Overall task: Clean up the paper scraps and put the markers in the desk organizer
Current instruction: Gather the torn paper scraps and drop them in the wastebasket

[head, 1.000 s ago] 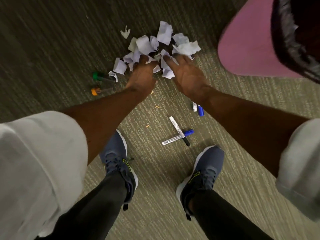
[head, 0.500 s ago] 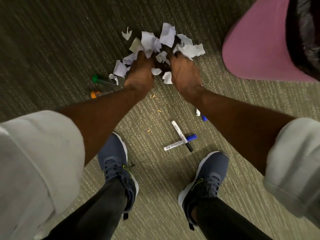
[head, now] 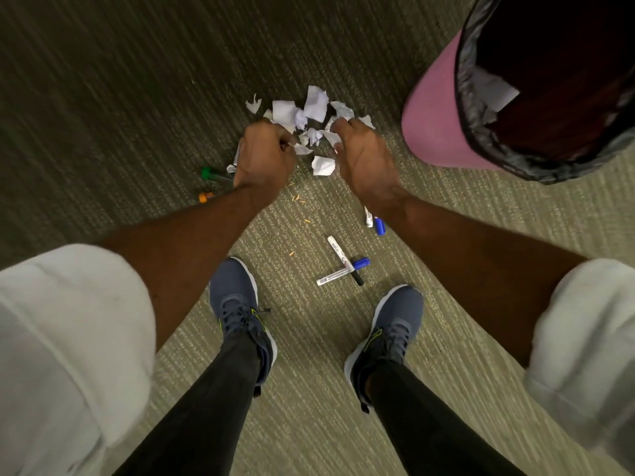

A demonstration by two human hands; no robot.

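Note:
White crumpled paper scraps (head: 314, 106) lie in a pile on the carpet. My left hand (head: 264, 154) is closed in a fist around scraps at the pile's left side. My right hand (head: 366, 158) curls over scraps at the pile's right side. One loose scrap (head: 323, 165) lies between the hands. A green-capped marker (head: 210, 173) and an orange-capped marker (head: 205, 197) lie left of my left wrist. Two markers (head: 342, 266) lie crossed between my feet, and another blue-capped marker (head: 376, 223) shows under my right forearm.
A pink bin (head: 436, 118) with a black liner (head: 481, 97) stands at the upper right, with paper inside. My two blue shoes (head: 240, 304) stand on the green carpet. Small orange bits (head: 297, 197) are scattered near the pile.
Both hands have closed tighter on the scraps, gathering the pile smaller. The view has shifted, so the bin shows more of its inside.

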